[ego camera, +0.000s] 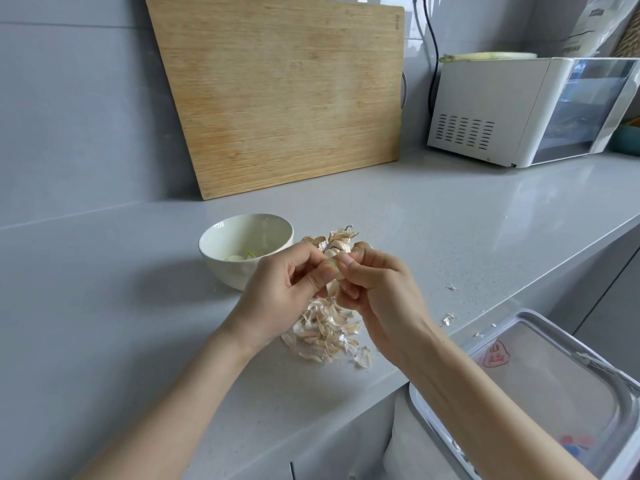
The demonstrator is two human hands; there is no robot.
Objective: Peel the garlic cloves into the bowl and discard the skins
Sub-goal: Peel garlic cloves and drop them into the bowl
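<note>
Pale wood, straight-grained, forms the rectangular cutting board [277, 95] that leans against the tiled wall at the back edge of the grey speckled counter [104, 306]. A boxy white microwave [519, 112] sits toward the back right corner, with a black cable [431, 46] hanging behind it. Below the counter's front edge, at the right, stands a white plastic container [554, 375] with a clear lid. A round cream bowl [225, 271], glossy and smooth, stands mid-counter with a few peeled cloves [237, 258] in its bottom; the left hand [287, 285] covers its near right side. Just right of the bowl lies a small heap of unpeeled garlic [337, 240], partly hidden behind both hands. The right hand [377, 285] meets the left above the counter, and together they pinch one garlic clove [333, 284], thumbs pressed on top of it and fingers curled beneath, its papery skin partly loose. Under the hands, nearer the front edge, lies a pile of dry, curled, off-white skins [325, 330]. A few stray flakes [448, 318] lie to the right, close to the front edge.
</note>
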